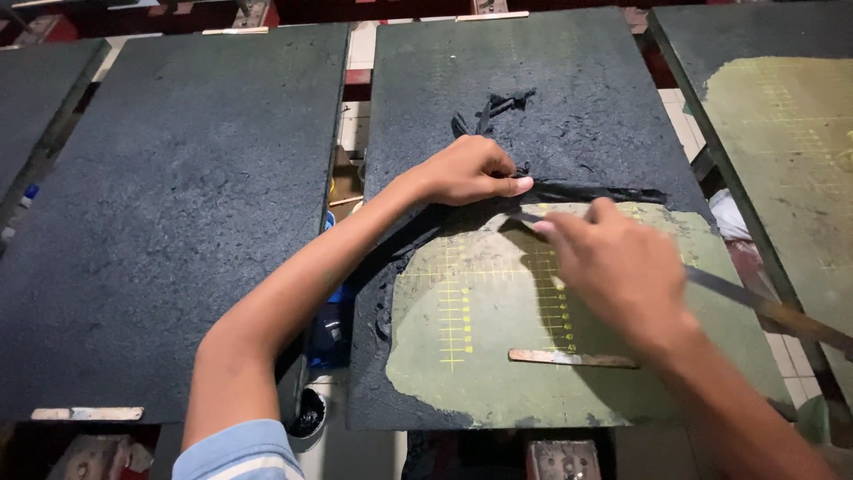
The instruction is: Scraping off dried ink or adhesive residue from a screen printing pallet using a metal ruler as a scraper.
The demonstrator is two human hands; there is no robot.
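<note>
Near the bottom centre of the frame a thin metal strip (572, 358) lies flat on the scraped green part of the middle board (462, 373), among yellow grid marks. Above it, right of centre, the right hand (617, 267) is closed around a slim scraper blade (524, 217) whose tip meets the edge of the black coating (533, 107). Just beyond, at centre, the left hand (469, 169) pinches the peeled black layer. A fully coated board (178, 222) fills the left.
</note>
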